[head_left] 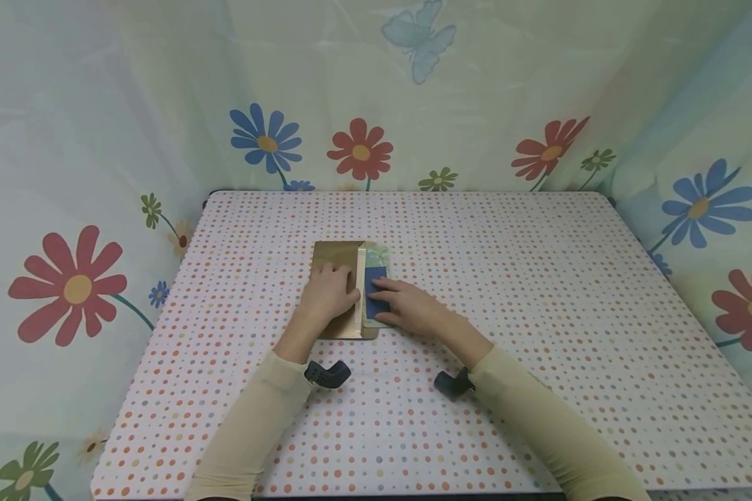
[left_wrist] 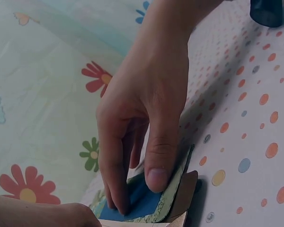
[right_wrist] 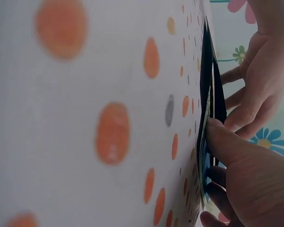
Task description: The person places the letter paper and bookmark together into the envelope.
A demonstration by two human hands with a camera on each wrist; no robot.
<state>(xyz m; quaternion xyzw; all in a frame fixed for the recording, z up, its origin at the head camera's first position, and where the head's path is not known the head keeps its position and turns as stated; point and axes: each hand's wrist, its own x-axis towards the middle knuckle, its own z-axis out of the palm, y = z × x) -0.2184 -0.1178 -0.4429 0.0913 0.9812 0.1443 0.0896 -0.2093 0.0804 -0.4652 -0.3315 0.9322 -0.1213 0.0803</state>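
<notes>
A gold-brown envelope-like folder (head_left: 335, 254) lies on the table with a pale strip along its right edge. My left hand (head_left: 329, 293) is over the folder, fingers bent on its upper layer, and the thumb holds the edge by the strip. A green patterned sheet (head_left: 377, 253) sticks out on the right, with a dark blue card (head_left: 376, 273) on top. My right hand (head_left: 413, 306) touches the blue card, with extended fingers and thumb spread over it, as the left wrist view shows. In the right wrist view, a gap parts the folder's dark layers (right_wrist: 219, 92).
The table (head_left: 507, 278) has a white cover with coloured dots. Flower-patterned curtains (head_left: 476, 90) hang behind it and at both sides. A black wrist device (head_left: 329, 374) sits at the left wrist and another wrist device (head_left: 453, 384) at the right.
</notes>
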